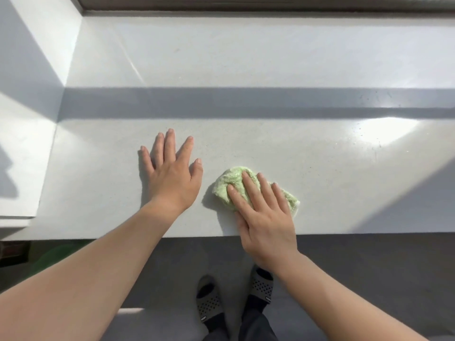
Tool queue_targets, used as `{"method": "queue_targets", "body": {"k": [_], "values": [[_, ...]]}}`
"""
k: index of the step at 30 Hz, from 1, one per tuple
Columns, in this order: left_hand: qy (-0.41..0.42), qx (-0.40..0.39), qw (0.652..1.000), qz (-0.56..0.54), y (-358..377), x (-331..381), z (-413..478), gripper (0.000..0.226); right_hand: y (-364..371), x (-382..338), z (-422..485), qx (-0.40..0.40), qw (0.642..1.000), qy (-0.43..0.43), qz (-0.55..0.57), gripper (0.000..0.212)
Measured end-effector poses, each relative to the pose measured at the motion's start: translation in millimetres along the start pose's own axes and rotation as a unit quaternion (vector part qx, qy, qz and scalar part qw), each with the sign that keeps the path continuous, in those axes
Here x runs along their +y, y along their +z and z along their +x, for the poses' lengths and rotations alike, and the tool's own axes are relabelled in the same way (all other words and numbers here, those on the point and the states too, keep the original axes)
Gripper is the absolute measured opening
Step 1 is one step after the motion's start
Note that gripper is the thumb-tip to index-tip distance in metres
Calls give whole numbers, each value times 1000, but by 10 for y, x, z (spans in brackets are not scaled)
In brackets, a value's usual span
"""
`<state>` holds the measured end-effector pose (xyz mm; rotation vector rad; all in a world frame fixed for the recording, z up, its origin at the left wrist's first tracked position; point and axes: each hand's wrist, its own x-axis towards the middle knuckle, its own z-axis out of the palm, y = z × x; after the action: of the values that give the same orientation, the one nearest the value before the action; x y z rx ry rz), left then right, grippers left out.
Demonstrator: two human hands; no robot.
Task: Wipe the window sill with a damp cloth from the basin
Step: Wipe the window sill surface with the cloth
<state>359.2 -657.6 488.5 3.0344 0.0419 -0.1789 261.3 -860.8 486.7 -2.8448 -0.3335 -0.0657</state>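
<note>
Sunlit white window sill, both hands down on it.
Right hand presses straight fingers onto the bunched green cloth (near the front edge); left hand lies flat, fingers spread, just beside it.

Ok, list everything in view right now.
window sill: one, white, across the middle
window frame: one, dark, along the top
cloth: one, light green, bunched near the sill's front edge
green shape: one, blurred, under the sill, lower left
floor: one, grey, below the sill
slippers: two, grey-black, on the feet
left hand: one, flat on the sill beside the cloth
right hand: one, straight fingers pressing the cloth
</note>
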Motion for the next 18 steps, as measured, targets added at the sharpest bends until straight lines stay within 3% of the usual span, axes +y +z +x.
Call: {"method": "queue_targets", "body": {"k": [2,4,8,10,12,16,18], "values": [[12,6,999,-32,-4,100,-11,59,-15,141,-142,-35,994,-102,2,49],[56,7,996,-61,11,244,-12,58,-88,441,-31,-52,992,-113,-10,47],[101,-13,994,-45,73,448,0,61,-258,944,511,-27,995,97,-11,50],[96,-5,995,-20,94,438,-10,61,-229,878,592,-15,989,146,-12,51],[98,-4,995,-16,90,421,-19,62,-148,691,426,-13,994,106,-27,51],[97,-5,995,-18,76,446,-7,62,-192,861,220,-76,993,-87,-29,50],[93,-10,995,-24,75,460,-11,62,-275,1136,556,-79,995,-52,-35,50]]}}
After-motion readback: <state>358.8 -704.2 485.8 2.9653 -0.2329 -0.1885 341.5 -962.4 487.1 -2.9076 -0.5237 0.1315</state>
